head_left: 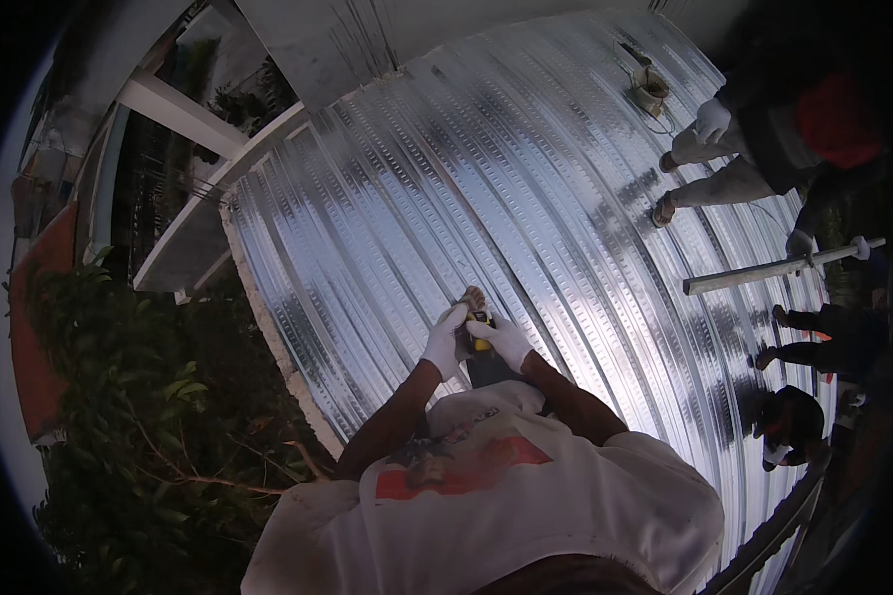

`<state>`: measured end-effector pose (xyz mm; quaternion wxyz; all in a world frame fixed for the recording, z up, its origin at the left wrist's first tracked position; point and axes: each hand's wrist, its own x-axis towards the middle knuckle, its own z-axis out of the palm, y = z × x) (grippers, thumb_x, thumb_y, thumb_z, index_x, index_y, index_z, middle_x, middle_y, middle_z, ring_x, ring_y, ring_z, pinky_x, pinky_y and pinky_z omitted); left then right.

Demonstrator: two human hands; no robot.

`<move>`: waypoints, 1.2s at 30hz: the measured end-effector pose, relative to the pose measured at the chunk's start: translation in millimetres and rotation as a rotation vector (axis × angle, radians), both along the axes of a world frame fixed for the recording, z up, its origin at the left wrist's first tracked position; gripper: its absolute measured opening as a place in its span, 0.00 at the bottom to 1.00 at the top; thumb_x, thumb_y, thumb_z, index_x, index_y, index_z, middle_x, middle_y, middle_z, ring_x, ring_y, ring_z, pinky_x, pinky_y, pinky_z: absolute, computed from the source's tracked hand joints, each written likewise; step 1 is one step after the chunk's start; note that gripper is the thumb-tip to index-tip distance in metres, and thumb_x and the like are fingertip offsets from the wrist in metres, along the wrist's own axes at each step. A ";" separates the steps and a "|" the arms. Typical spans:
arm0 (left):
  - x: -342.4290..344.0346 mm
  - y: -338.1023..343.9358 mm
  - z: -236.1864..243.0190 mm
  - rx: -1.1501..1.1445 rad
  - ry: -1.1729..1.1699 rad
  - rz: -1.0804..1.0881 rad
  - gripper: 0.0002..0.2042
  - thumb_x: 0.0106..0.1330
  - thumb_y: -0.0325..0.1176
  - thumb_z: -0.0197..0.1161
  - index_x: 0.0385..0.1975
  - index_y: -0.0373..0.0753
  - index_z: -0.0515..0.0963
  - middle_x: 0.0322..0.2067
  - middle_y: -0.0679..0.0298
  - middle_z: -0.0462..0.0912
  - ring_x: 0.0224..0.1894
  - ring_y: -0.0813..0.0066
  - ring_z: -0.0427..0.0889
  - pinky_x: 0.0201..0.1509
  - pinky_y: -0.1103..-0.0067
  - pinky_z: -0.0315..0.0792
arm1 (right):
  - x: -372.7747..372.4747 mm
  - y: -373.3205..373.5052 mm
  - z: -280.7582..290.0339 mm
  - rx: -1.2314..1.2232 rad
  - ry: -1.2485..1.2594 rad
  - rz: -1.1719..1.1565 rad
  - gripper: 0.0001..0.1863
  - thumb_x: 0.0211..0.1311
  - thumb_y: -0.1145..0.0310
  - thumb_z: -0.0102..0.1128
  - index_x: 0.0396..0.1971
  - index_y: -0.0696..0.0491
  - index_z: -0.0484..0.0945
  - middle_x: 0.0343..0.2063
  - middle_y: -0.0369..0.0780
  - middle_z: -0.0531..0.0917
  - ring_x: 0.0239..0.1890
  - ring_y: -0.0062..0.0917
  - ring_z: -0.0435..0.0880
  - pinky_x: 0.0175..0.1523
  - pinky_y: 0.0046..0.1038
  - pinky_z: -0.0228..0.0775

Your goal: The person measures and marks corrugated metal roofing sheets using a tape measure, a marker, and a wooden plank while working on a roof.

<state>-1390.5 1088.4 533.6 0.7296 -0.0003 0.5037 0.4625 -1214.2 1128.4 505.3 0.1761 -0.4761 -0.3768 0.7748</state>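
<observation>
In front of my body, both my hands, in white gloves, come together at a small yellow and black tape measure. My right hand is closed round its right side. From the other side my left hand pinches at it, its fingertips partly hidden. A foot of mine shows just beyond the hands, on the shiny ribbed metal decking.
A low wall edge bounds the decking at left, with leafy trees beyond it. At right a co-worker stands near a bag. A long bar is held by a gloved hand. More people are at the lower right.
</observation>
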 end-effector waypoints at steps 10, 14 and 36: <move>-130.5 153.2 24.2 -0.153 0.132 -0.485 0.24 0.76 0.47 0.74 0.57 0.31 0.84 0.45 0.60 0.91 0.43 0.70 0.91 0.47 0.72 0.85 | -61.5 128.6 19.1 -0.101 0.149 0.132 0.33 0.70 0.58 0.73 0.69 0.58 0.76 0.52 0.38 0.82 0.55 0.23 0.80 0.61 0.27 0.73; -169.8 202.6 6.9 -0.155 0.143 -0.733 0.21 0.75 0.45 0.76 0.54 0.32 0.86 0.43 0.61 0.90 0.41 0.72 0.90 0.43 0.73 0.83 | -88.7 161.2 36.6 -0.135 0.053 0.118 0.37 0.68 0.57 0.76 0.72 0.57 0.73 0.51 0.38 0.83 0.51 0.23 0.81 0.58 0.27 0.75; -344.0 654.0 -319.1 -0.051 0.293 -0.147 0.11 0.81 0.42 0.66 0.47 0.41 0.86 0.46 0.57 0.91 0.48 0.60 0.91 0.53 0.62 0.88 | 32.5 143.4 -235.0 0.090 -0.580 0.027 0.35 0.44 0.63 0.82 0.58 0.43 0.86 0.49 0.43 0.90 0.52 0.42 0.89 0.62 0.41 0.81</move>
